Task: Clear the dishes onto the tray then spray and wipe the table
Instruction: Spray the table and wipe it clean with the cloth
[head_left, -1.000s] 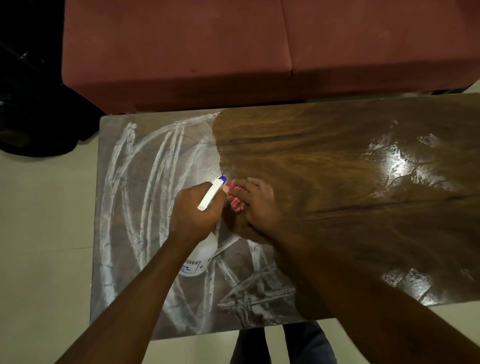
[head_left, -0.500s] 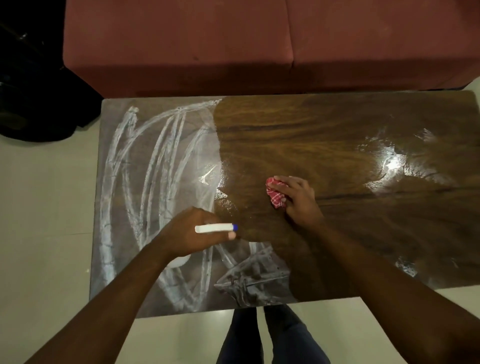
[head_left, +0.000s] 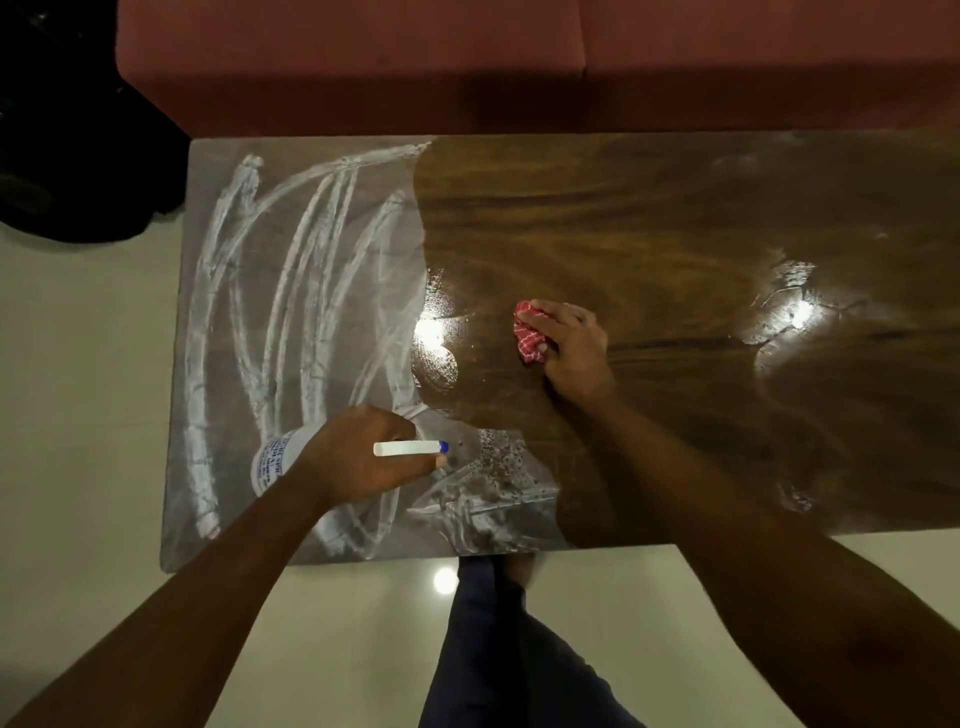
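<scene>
My left hand (head_left: 358, 457) grips a white spray bottle (head_left: 270, 460) over the near left part of the wooden table (head_left: 649, 218); its white trigger head with a blue nozzle (head_left: 410, 448) points right. My right hand (head_left: 571, 343) presses a crumpled red-and-white checked cloth (head_left: 529, 332) flat on the table's middle. The table's left third is covered in white streaky smears (head_left: 291, 312). The middle and right shine wet. Fine droplets (head_left: 498, 457) lie just right of the nozzle. No dishes or tray are in view.
A red-brown sofa (head_left: 519, 62) runs along the table's far side. A black object (head_left: 67, 130) sits on the pale floor at the far left. My legs (head_left: 493, 649) stand against the table's near edge.
My right hand has slid the cloth to the right, away from the bottle. My left hand drew the bottle toward the near edge and turned its nozzle to the right; droplets now lie beside it.
</scene>
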